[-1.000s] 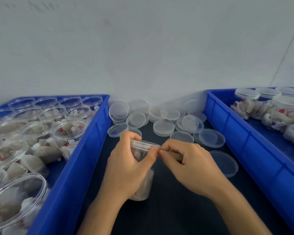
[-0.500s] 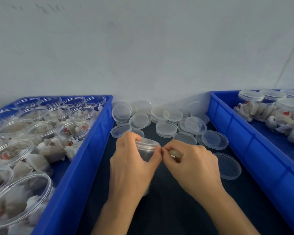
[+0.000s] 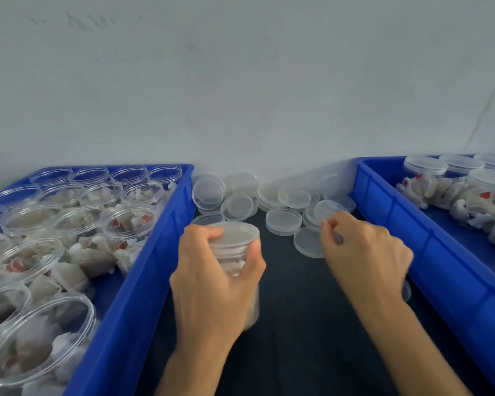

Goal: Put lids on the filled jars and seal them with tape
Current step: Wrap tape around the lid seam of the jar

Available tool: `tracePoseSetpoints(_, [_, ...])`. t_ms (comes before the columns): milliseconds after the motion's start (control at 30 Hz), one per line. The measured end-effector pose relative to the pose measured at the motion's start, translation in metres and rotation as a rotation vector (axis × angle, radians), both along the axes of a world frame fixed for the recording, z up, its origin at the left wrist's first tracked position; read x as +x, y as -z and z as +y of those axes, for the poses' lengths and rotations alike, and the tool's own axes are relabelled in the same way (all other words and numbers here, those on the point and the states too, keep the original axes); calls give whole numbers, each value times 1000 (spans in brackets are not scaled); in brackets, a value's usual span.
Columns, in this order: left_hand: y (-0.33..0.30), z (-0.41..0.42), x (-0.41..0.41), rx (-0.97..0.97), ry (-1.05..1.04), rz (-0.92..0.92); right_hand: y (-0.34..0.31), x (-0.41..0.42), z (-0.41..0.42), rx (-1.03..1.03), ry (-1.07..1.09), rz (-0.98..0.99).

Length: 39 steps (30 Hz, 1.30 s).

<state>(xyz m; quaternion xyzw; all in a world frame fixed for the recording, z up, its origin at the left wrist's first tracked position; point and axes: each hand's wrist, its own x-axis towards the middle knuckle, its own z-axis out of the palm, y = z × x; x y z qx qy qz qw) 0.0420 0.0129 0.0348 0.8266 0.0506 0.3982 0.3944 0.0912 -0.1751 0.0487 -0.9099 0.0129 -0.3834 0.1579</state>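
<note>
My left hand (image 3: 212, 284) grips a clear jar (image 3: 233, 254) that stands on the dark table between two bins. The jar holds white packets and has a clear lid (image 3: 236, 232) on top. My right hand (image 3: 365, 252) is to the right of the jar and apart from it, above loose lids. Its fingers are curled around a small object, apparently a tape roll (image 3: 337, 238), which is mostly hidden.
A blue bin (image 3: 143, 281) on the left holds several open filled jars (image 3: 129, 221). A blue bin (image 3: 440, 252) on the right holds lidded jars (image 3: 425, 165) and loose white packets. Several loose clear lids (image 3: 283, 220) lie against the wall; one lid (image 3: 307, 242) lies by my right hand.
My right hand has drawn away from the jar's rim to the right. The jar has been turned upright, and my left hand has shifted its grip on it.
</note>
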Motion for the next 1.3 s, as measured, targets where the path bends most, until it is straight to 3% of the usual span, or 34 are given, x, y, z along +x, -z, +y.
tracePoseSetpoints(133, [14, 3, 11, -112, 150, 4, 11, -9, 19, 38, -254, -30])
tracePoseSetpoints(300, [33, 16, 27, -181, 254, 44, 14, -13, 19, 173, -321, 79])
tracePoseSetpoints(433, [25, 17, 23, 4, 111, 134, 14, -24, 20, 260, -450, 117])
tracePoseSetpoints(500, [19, 12, 13, 160, 28, 22, 11, -27, 16, 347, -533, 167])
tracePoseSetpoints(600, [12, -3, -1, 275, 8, -330, 6, -32, 12, 493, -674, 267])
tracePoseSetpoints(733, [2, -23, -13, 61, 201, -253, 3, -36, 11, 670, -880, 329])
tracePoseSetpoints(967, [-5, -35, -20, -278, 232, -103, 6, -38, 12, 577, -850, 350])
tracePoseSetpoints(1133, [0, -37, -18, -266, 202, -109, 4, -42, 14, 325, -751, 319])
tracePoseSetpoints(1300, [2, -35, -16, -191, 200, -117, 1, -45, 15, 260, -678, 297])
